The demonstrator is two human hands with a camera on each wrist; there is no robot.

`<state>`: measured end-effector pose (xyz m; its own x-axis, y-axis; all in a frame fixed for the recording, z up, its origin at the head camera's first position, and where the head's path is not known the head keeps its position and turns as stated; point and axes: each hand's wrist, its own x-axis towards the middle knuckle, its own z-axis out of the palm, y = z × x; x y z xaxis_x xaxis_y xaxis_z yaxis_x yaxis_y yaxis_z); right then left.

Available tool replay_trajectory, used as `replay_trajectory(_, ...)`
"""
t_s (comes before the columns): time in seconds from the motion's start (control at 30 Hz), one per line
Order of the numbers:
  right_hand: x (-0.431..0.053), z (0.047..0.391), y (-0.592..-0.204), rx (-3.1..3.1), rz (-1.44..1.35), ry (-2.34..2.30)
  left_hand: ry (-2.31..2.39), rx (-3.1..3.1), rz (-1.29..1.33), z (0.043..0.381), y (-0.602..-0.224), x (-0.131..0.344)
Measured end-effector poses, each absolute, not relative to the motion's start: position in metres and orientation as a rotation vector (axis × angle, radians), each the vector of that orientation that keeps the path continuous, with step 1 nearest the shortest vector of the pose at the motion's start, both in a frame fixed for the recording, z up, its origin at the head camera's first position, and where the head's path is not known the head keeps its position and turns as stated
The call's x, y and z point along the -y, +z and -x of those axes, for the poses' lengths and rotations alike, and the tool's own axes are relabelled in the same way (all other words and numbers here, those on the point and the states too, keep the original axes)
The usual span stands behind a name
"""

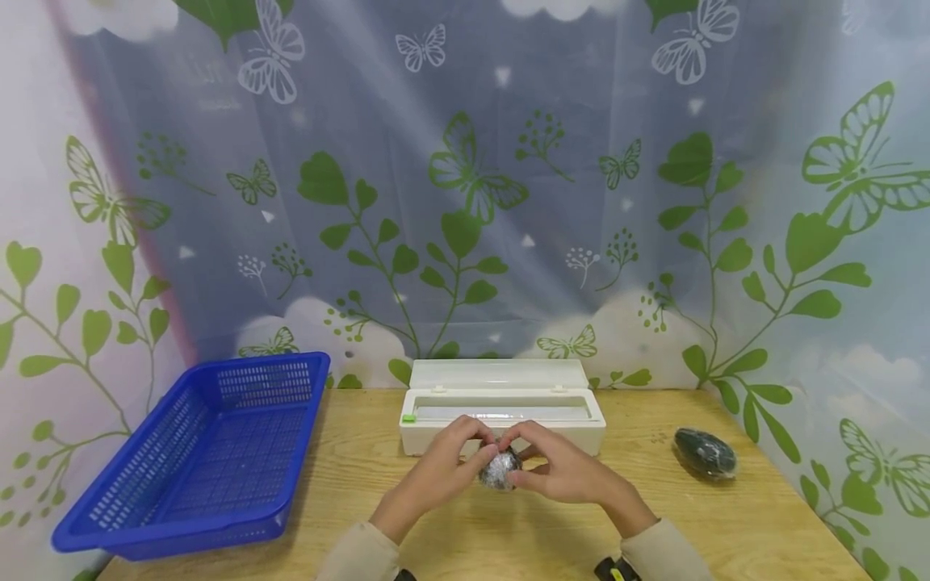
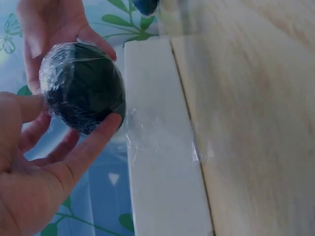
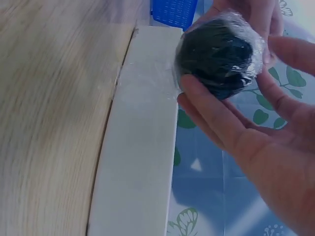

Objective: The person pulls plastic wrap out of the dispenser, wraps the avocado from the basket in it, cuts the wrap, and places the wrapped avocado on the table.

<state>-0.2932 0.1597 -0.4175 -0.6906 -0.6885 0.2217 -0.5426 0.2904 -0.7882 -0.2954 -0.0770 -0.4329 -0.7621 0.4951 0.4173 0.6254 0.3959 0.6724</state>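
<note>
Between my two hands I hold a dark, rounded thing wrapped in clear cling film, above the table just in front of a white cling film dispenser. My left hand grips its left side with thumb and fingers, while my right hand grips the right side. In the left wrist view the wrapped thing looks dark green, its film crinkled and shiny at one end. The right wrist view shows the fingers of the right hand round its lower side. Its exact kind is hidden by the wrap.
The dispenser's lid stands raised against the patterned curtain. On the left lies a blue plastic basket with perforated walls. A dark green, elongated film-wrapped thing rests on the wooden table at the right.
</note>
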Motion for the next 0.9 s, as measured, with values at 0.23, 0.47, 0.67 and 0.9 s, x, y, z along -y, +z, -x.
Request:
replay_trajectory(0.23,-0.156,0.296,-0.424,-2.564,1.163,-1.214,-1.251,2.531,1.061,0.294,-0.439,0.07)
replay_trajectory(0.47,-0.157,0.294,-0.429,-2.509,1.052,-1.166,-1.228,2.584,1.171,0.294,-0.444,0.07)
replay_trajectory(0.67,-0.157,0.293,-0.43,-2.491,0.995,-1.076,-1.183,2.704,1.229,0.293,-0.446,0.07)
replay_trajectory(0.9,-0.157,0.292,-0.429,-2.481,0.911,-1.027,-1.167,2.772,1.178,0.291,-0.445,0.071)
